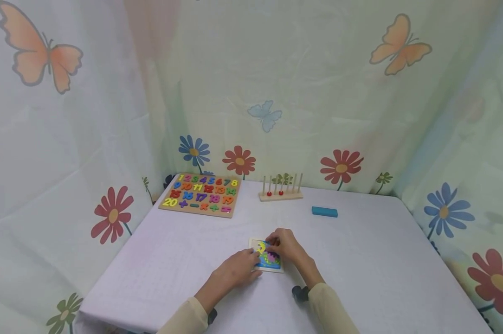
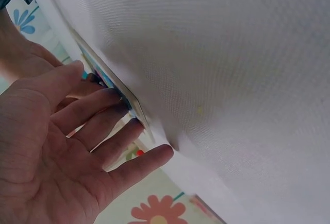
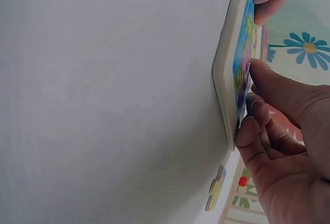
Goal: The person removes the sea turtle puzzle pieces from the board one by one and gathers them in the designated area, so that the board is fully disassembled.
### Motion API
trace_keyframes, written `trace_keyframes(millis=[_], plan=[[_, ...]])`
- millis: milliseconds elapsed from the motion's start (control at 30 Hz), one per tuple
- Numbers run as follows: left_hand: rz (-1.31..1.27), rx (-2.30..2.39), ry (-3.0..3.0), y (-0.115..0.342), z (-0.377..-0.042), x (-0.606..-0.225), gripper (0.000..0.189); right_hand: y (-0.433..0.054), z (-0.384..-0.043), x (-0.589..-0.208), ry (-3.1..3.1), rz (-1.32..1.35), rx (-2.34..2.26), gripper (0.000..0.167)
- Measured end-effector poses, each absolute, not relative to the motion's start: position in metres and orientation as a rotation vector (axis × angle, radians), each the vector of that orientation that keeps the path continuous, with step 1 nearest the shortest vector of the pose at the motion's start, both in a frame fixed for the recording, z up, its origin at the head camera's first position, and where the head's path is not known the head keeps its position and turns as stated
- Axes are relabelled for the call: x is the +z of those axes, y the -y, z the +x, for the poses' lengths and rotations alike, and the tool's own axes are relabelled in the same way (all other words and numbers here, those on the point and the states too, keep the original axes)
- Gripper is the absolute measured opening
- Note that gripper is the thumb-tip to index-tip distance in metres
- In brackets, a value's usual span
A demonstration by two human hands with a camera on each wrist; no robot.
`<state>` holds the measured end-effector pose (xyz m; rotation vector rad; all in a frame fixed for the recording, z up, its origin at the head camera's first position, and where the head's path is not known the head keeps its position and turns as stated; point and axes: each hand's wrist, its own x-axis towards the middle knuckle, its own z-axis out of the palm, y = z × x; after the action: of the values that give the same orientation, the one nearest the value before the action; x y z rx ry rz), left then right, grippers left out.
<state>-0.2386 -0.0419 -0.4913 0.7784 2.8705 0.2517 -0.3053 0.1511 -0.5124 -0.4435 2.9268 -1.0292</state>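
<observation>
A small jigsaw puzzle [image 1: 269, 265] in a pale wooden frame lies on the white cloth, showing a yellow, green, pink and blue picture. My left hand [image 1: 236, 269] rests at its left side, fingertips on the puzzle's face and fingers fairly straight. Over the upper right part, my right hand [image 1: 286, 246] has its thumb and curled fingertips around a puzzle piece [image 3: 243, 87] at the board's surface; the fingers partly hide it. In the right wrist view, a loose yellow and blue puzzle piece [image 3: 215, 189] lies on the cloth beyond the frame.
A wooden number board [image 1: 201, 195] with colourful numerals lies at the back left. Near the back edge stands a wooden peg rack [image 1: 281, 196] with red beads on some pegs. A teal block [image 1: 324, 212] lies right of it. Patterned curtains enclose the table [image 1: 381, 269].
</observation>
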Motion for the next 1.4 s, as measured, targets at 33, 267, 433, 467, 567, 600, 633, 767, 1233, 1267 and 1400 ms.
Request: trace_keyframes(millis=[33, 267, 433, 467, 567, 600, 633, 767, 1233, 1267, 1400], plan=[[0.775, 0.253, -2.868, 0.042, -0.239, -0.492, 0.046, -0.151, -0.306, -0.513, -2.93, -0.447, -1.026, 0.015], [0.788, 0.245, -2.882, 0.042, -0.239, -0.492, 0.042, -0.15, -0.306, -0.512, -2.926, -0.439, -1.034, 0.016], [0.775, 0.239, -2.875, 0.04, -0.241, -0.493, 0.046, -0.15, -0.307, -0.512, -2.912, -0.415, -1.034, 0.017], [0.786, 0.228, -2.882, 0.04, -0.244, -0.498, 0.047, -0.15, -0.307, -0.512, -2.908, -0.412, -1.037, 0.017], [0.788, 0.234, -2.886, 0.039, -0.254, -0.519, 0.049, -0.15, -0.308, -0.511, -2.897, -0.405, -1.048, 0.017], [0.798, 0.247, -2.884, 0.04, -0.258, -0.527, 0.05, -0.15, -0.308, -0.511, -2.894, -0.401, -1.052, 0.017], [0.808, 0.248, -2.887, 0.041, -0.264, -0.537, 0.05, -0.15, -0.308, -0.511, -2.891, -0.397, -1.056, 0.017], [0.811, 0.251, -2.88, 0.04, -0.268, -0.545, 0.05, -0.149, -0.308, -0.511, -2.88, -0.385, -1.072, 0.016], [0.751, 0.198, -2.879, 0.037, -0.236, -0.488, 0.048, -0.149, -0.304, -0.511, -2.901, -0.373, -1.076, 0.019], [0.752, 0.196, -2.88, 0.037, -0.235, -0.488, 0.048, -0.149, -0.303, -0.511, -2.903, -0.373, -1.072, 0.02], [0.744, 0.211, -2.879, 0.037, -0.236, -0.488, 0.05, -0.149, -0.304, -0.51, -2.908, -0.369, -1.064, 0.021]])
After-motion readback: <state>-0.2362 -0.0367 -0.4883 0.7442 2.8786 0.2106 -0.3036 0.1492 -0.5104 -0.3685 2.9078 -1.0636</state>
